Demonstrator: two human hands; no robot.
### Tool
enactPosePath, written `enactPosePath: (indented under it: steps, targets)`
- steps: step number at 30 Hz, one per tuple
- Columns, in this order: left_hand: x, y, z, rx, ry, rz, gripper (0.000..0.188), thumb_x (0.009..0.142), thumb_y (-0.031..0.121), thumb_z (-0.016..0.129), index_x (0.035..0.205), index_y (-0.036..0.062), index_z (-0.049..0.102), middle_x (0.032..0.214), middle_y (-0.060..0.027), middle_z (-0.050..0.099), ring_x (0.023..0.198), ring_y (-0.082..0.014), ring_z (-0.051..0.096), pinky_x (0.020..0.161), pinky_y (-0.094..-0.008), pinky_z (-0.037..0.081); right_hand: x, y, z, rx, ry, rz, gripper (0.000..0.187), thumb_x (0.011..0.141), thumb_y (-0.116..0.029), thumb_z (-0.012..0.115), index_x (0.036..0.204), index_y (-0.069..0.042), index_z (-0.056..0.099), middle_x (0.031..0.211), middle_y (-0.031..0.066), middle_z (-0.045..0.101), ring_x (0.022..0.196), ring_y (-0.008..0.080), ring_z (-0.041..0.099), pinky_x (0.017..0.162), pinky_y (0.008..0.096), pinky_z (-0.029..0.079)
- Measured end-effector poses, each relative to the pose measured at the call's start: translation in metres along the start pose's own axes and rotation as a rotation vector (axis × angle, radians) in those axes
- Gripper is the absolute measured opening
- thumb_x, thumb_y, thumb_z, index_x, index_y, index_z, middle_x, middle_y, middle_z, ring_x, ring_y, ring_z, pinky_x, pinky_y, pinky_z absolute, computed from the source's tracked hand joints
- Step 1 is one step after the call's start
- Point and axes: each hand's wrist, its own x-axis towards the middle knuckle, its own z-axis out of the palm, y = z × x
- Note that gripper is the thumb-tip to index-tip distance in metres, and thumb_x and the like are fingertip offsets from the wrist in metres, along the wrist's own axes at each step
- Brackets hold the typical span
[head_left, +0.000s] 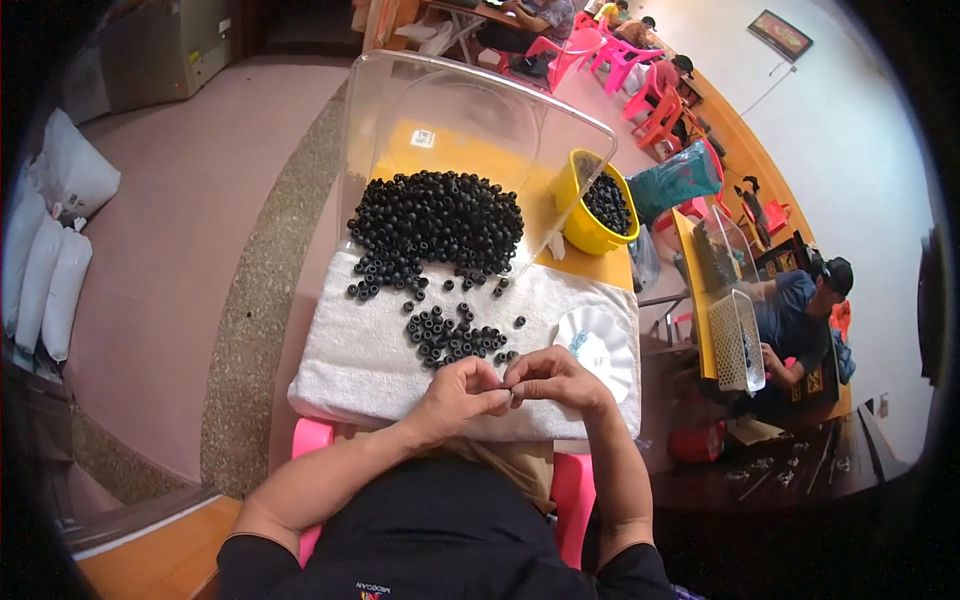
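Close together above the white towel (pixel 345 365), my left hand (pixel 458 398) and my right hand (pixel 556 380) meet at their fingertips. Both pinch at a small dark thing (pixel 510 391), mostly hidden by the fingers. Just beyond them lies a loose cluster of small black ring-shaped parts (pixel 450 338). A large heap of the same parts (pixel 435 220) spreads behind it, onto the towel's far edge. To the right of my right hand, a white fluted dish (pixel 612 375) holds tiny blue pieces (pixel 578 345).
A clear plastic screen (pixel 480 85) rises around the heap on the yellow tabletop (pixel 578 262). At right stands a yellow basket (pixel 590 238) with more black parts. White sacks (pixel 68 290) lean at far left. Another person (pixel 795 320) works at a table on the right.
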Motion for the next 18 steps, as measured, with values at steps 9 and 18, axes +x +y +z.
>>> enactPosePath:
  steps: [9,18]
  targets:
    - [-0.002,0.007,0.002,-0.038,-0.017,-0.062,0.02,0.086,0.003,0.07,0.095,0.0022,0.053,0.091,-0.0069,0.065,0.083,-0.0147,0.067,0.075,-0.0287,0.057,0.003,-0.003,0.003,-0.279,-0.011,-0.09,0.011,0.089,-0.003,0.066,0.098,0.004,0.069,0.098,0.0092,0.064,0.09,0.017,0.064,0.079,0.0277,0.052]
    - [-0.002,0.011,0.002,-0.046,0.061,-0.09,0.017,0.087,0.001,0.068,0.094,0.0024,0.053,0.088,-0.0065,0.064,0.08,-0.0148,0.067,0.076,-0.0297,0.058,0.003,0.027,0.034,-0.475,0.451,-0.488,0.01,0.085,-0.001,0.069,0.095,-0.002,0.069,0.089,0.0102,0.068,0.078,0.0206,0.065,0.068,0.0295,0.051]
